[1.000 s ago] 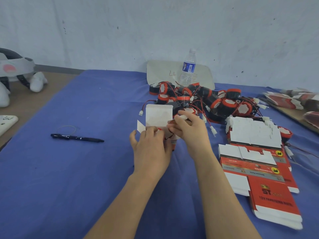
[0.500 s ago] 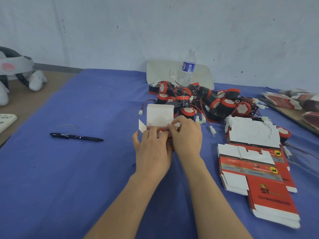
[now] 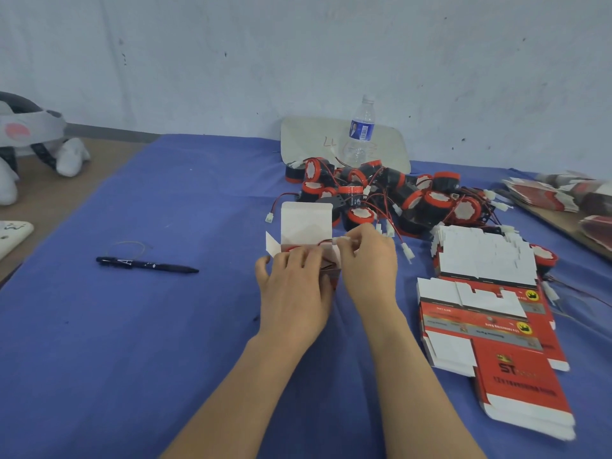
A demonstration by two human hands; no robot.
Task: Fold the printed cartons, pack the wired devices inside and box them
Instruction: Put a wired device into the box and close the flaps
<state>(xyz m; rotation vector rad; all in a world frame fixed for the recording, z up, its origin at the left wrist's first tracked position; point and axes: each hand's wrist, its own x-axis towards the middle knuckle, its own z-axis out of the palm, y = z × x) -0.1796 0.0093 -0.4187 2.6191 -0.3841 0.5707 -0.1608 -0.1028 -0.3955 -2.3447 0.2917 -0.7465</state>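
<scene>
A small folded carton (image 3: 306,223) stands on the blue cloth with its white lid flap upright and a side flap out to the left. My left hand (image 3: 294,293) wraps around the carton's body from the near side. My right hand (image 3: 369,260) pinches a white wire connector (image 3: 342,240) with red leads at the carton's open top. A device with a red rim shows just inside the opening, mostly hidden by my fingers. Behind lies a pile of black and red wired devices (image 3: 390,197). Flat printed red cartons (image 3: 490,313) are stacked to the right.
A black pen (image 3: 145,265) lies on the blue cloth (image 3: 132,342) to the left. A clear water bottle (image 3: 359,134) stands before a pale board (image 3: 304,140) at the wall. More flat cartons (image 3: 559,193) sit at far right. A white headset (image 3: 29,134) rests far left.
My right hand drew in over the carton's opening, then lifted slightly with the white connector pinched in its fingertips. My left hand stayed wrapped around the carton.
</scene>
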